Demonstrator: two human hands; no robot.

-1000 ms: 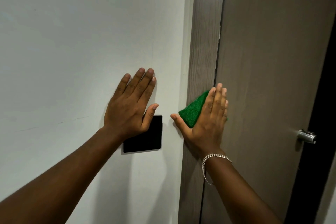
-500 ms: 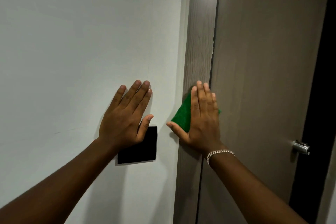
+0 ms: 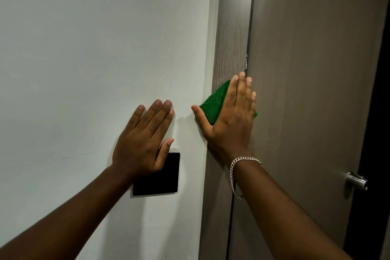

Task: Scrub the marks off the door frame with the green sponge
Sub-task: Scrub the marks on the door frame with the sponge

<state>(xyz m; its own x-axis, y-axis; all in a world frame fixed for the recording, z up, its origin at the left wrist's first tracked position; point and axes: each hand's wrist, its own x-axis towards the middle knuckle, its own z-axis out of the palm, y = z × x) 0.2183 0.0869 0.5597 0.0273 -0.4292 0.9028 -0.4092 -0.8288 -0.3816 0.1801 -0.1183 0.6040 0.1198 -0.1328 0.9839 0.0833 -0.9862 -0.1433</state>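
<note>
A green sponge lies flat against the grey-brown wood-grain door frame. My right hand presses it there with straight fingers, thumb spread to the left; most of the sponge is hidden under the palm. A small pale mark shows on the frame's right edge just above the fingertips. My left hand rests flat and open on the white wall, holding nothing, its heel overlapping a black switch plate.
The grey-brown door stands right of the frame, with a metal handle at its right edge. Beyond it is a dark gap.
My right hand has slid the sponge left and back along the frame, from the frame's right edge toward the wall side. The left hand stays flat on the wall.
</note>
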